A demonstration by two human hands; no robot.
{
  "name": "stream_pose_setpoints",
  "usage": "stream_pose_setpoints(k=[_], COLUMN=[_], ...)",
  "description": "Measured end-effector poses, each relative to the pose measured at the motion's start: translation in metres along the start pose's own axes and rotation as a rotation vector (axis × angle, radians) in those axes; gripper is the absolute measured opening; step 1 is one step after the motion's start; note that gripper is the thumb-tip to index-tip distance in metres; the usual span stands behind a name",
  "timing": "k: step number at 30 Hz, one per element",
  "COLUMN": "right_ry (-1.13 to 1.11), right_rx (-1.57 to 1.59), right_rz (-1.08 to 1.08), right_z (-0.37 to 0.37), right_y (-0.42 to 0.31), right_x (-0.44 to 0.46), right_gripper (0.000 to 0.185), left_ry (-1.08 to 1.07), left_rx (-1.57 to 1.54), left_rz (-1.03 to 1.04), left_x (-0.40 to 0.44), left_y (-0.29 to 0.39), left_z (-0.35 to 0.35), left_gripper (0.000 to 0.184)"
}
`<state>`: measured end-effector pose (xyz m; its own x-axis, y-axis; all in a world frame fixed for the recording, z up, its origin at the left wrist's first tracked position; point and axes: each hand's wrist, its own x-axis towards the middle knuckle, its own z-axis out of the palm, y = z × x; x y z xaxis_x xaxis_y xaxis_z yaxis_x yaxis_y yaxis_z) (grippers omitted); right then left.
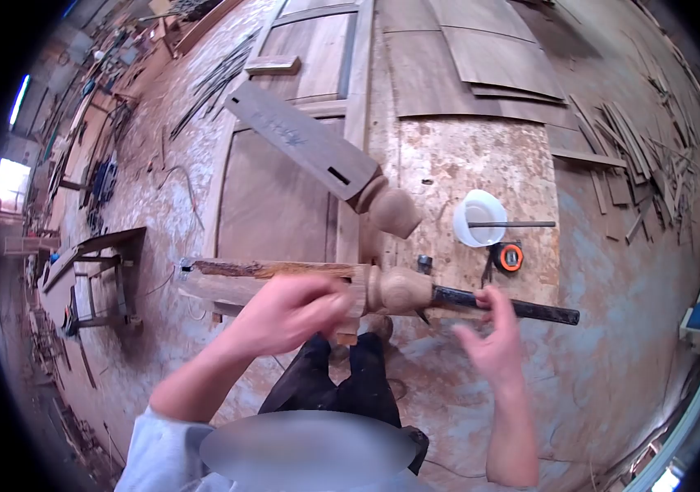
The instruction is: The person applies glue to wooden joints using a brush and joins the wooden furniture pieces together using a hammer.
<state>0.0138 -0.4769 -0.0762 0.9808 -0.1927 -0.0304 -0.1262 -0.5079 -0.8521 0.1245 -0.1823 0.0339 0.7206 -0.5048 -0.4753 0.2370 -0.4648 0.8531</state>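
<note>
A turned wooden leg (405,290) lies across the bench edge in front of me, its square part showing a rough, bark-brown strip. My left hand (305,312) is over that square part with its fingers curled in; whatever they may hold is hidden. A long black bar (542,312) extends rightward from the leg's rounded end. Beside the bar is my right hand (497,332), thumb and fingers apart, fingertips close to or touching it. Farther up, a second leg (305,143) with a slot and dark markings lies diagonally over a panelled wooden door (272,197).
A white plastic tub (481,208) with a dark stick (522,224) across it stands by an orange-and-black tape measure (510,257). Thin wooden sheets (481,61) cover the bench's far end. Scrap strips (641,160) litter the right floor. A small wood block (273,66) sits on the door.
</note>
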Motion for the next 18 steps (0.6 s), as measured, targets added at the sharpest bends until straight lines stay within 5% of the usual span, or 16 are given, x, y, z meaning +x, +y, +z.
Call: stream_pose_setpoints(k=[2, 6, 13, 18], right_ry=[-0.138, -0.343, -0.569, -0.68], right_rx=[-0.423, -0.569, -0.646, -0.576], right_rz=[-0.302, -0.505, -0.441, -0.234], right_z=[0.013, 0.051, 0.071, 0.058], right_y=[-0.03, -0.049, -0.052, -0.092], right_x=[0.003, 0.038, 0.066, 0.051], right_gripper=[0.083, 0.095, 0.088, 0.088], left_ry=[-0.009, 0.187, 0.418, 0.568], left_rx=[-0.268, -0.757, -1.407, -1.467], left_rz=[-0.24, -0.47, -0.263, -0.212], left_x=[-0.047, -0.097, -0.091, -0.084], left_y=[-0.052, -0.141, -0.183, -0.165], left_z=[-0.009, 0.005, 0.02, 0.002], left_gripper=[0.029, 0.032, 0.048, 0.064])
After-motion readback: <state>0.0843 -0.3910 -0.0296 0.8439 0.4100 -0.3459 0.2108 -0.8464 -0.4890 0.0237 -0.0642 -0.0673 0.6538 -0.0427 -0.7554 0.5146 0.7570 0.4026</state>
